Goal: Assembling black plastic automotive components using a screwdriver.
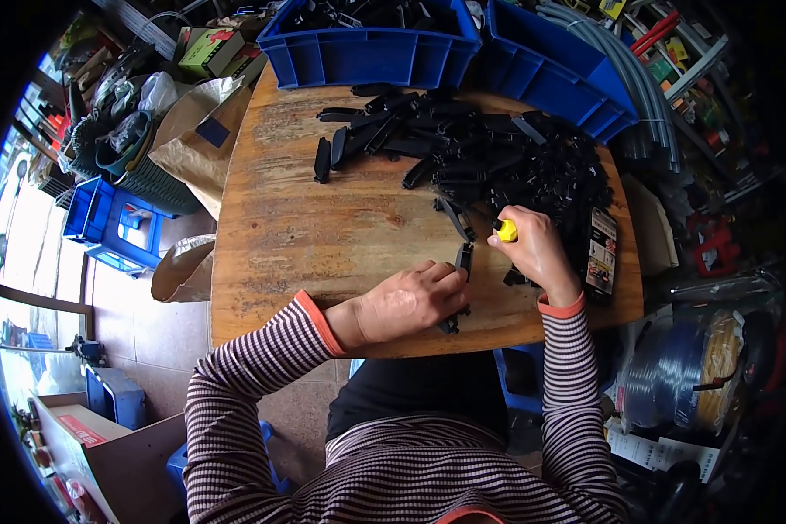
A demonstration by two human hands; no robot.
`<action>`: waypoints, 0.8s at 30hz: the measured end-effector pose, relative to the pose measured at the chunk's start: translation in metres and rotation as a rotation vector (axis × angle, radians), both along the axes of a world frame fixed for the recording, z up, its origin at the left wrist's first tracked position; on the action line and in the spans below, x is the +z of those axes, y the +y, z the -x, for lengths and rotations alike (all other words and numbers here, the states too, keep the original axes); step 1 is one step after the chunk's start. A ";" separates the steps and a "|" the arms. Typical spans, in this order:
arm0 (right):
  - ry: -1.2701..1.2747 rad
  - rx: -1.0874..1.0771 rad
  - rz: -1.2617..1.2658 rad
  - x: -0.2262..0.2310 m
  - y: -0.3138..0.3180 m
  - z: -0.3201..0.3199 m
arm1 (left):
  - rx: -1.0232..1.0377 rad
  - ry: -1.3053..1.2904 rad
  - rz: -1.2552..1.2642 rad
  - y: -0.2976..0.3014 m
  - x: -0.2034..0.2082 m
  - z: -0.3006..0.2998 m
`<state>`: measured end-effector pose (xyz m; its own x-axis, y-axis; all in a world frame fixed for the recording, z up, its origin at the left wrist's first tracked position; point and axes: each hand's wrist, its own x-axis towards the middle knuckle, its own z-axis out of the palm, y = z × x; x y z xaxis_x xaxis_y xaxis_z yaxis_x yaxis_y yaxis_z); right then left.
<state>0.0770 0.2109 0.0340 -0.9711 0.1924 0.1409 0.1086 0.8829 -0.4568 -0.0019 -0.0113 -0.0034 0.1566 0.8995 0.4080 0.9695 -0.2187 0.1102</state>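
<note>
My left hand (413, 301) is closed around a black plastic part (465, 259) near the front edge of the wooden table (323, 236). Its upper end sticks out past my fingers. Just to the right, my right hand (537, 249) grips a tool with a yellow and black handle (506, 230); the tool's working end is hidden. Another slim black part (453, 218) lies on the wood just beyond my hands. Behind it spreads a large heap of black plastic parts (463, 148), with smaller pieces (555, 175) toward the right.
A blue crate (367, 59) holding black parts stands at the table's far edge, with a second blue crate (559, 74) tilted beside it. A phone (601, 253) with a lit screen lies at the right edge. Brown paper bags (196, 144) stand left of the table.
</note>
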 end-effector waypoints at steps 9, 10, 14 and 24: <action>0.201 0.041 0.253 0.002 -0.034 -0.011 | 0.069 0.058 -0.104 0.004 -0.005 -0.004; 0.219 0.033 0.229 0.002 -0.037 -0.012 | 0.075 0.053 -0.106 0.004 -0.006 -0.005; 0.260 0.030 0.191 -0.005 -0.041 -0.014 | 0.095 0.082 -0.123 0.006 -0.007 -0.008; 0.301 0.105 0.014 -0.009 -0.045 -0.016 | 0.114 0.095 -0.167 0.009 -0.009 -0.009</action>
